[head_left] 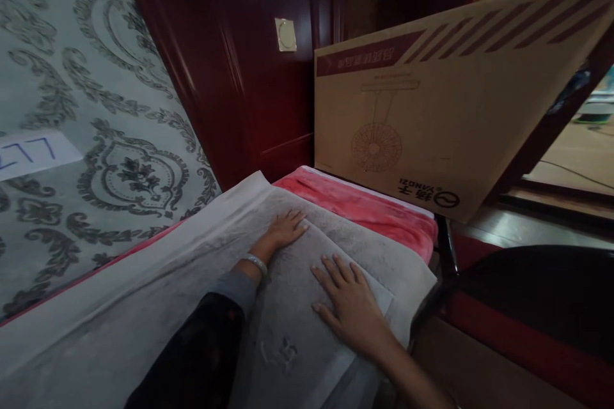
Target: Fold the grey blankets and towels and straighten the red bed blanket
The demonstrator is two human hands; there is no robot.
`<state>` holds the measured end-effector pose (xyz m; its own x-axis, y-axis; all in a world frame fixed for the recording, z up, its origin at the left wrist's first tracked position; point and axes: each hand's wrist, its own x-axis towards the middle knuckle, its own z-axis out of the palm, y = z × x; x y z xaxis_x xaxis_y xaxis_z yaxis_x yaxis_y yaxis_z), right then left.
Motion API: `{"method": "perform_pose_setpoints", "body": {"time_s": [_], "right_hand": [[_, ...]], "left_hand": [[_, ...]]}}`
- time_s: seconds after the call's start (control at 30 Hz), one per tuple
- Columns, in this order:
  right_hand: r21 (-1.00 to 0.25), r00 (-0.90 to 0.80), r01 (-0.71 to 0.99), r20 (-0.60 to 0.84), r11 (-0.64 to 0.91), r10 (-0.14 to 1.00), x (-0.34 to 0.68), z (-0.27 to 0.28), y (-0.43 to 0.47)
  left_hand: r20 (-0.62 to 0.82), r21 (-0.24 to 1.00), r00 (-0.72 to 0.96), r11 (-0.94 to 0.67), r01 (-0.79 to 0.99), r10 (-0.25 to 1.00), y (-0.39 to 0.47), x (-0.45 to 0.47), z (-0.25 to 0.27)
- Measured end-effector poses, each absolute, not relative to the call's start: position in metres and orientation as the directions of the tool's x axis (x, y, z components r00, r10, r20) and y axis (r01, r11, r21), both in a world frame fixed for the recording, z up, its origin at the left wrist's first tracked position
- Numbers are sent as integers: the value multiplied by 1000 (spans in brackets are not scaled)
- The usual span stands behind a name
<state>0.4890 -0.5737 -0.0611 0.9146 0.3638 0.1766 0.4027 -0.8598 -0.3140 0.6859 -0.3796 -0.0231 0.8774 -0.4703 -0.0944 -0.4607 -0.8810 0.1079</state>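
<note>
My left hand (286, 229) lies flat with its fingers stretched out near the far edge of a thin whitish sheet (283, 297); I cannot tell whether it is paper or cloth. A bracelet circles that wrist. Closer to me and to the right, my right hand (350, 303) presses on the same sheet, fingers spread, holding nothing. Under the sheet is a larger grey-white sheet (345, 223) with dark smudges, reaching past both hands. Faint marks show on the upper sheet near its lower middle. Red plush cloth (364, 208) sticks out beneath the layers at the far side.
A large cardboard box (446, 96) with a printed fan drawing leans upright beyond the cloth. Dark red panelling (259, 77) stands behind, with patterned wallpaper (119, 134) at left. A black chair (537, 307) is close on the right.
</note>
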Motion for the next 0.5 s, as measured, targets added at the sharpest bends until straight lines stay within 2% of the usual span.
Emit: {"method": "perform_pose_setpoints", "body": {"time_s": [0.3, 0.5], "right_hand": [[-322, 921, 389, 155, -863, 358, 489, -59, -573], [-282, 918, 394, 162, -875, 361, 488, -52, -573]], "left_hand": [[-47, 100, 903, -901, -421, -427, -384, 690, -27], [56, 69, 938, -936, -345, -342, -394, 656, -6]]}}
